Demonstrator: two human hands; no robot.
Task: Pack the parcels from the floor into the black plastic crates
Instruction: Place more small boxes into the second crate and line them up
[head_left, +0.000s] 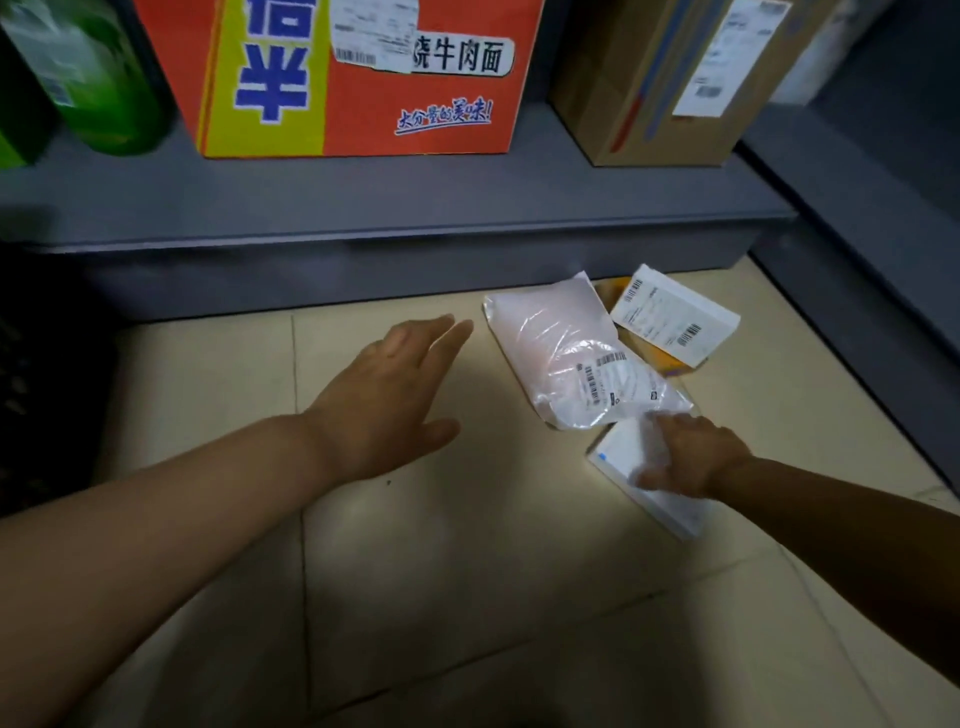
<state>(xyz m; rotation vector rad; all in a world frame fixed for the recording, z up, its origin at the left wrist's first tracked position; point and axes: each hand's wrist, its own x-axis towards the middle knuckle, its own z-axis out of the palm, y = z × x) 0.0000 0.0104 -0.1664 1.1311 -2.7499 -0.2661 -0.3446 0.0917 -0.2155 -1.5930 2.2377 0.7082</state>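
Two bare forearms reached over the beige tiled floor (467, 597). Right hand (685, 454) lay on a flat white parcel (649, 483), fingers blurred — whether they gripped it could not be told. Touching its far edge lay a white plastic mailer (566, 353), a labelled white box (670, 317) behind. Left hand (389, 395) hovered flat, fingers spread and empty, near the mailer — bare tiles beneath, a grey shelf base (363, 270) beyond.

Three parcels (576, 353); two hands (384, 400)
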